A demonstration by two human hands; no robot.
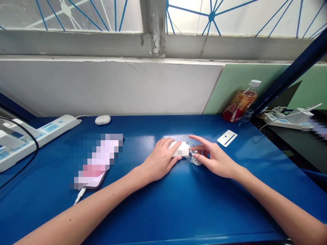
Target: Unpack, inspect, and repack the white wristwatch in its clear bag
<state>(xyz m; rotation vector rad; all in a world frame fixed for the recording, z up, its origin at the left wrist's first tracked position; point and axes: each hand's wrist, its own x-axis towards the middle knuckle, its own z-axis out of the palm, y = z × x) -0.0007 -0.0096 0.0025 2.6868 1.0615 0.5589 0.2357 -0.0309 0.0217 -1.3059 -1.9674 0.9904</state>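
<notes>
A small packet (pixel 182 149) with a white label and clear plastic lies in front of me near the middle of the blue table. My left hand (pixel 159 160) is closed on its left end, with the thumb along the near side and the fingers over the top. At the packet's right end, my right hand (pixel 217 160) pinches the clear plastic between thumb and middle finger, while its index finger sticks out above. Just under the right thumb is a small round whitish piece (pixel 196 161); whether it is joined to the packet I cannot tell.
On the left are a phone (pixel 98 163) on a white cable, a white earbud case (pixel 102 119) and a white power strip (pixel 58 126). A white card (pixel 227 138) lies right of my hands. A drink bottle (pixel 240 103) leans by the blue post (pixel 291 75).
</notes>
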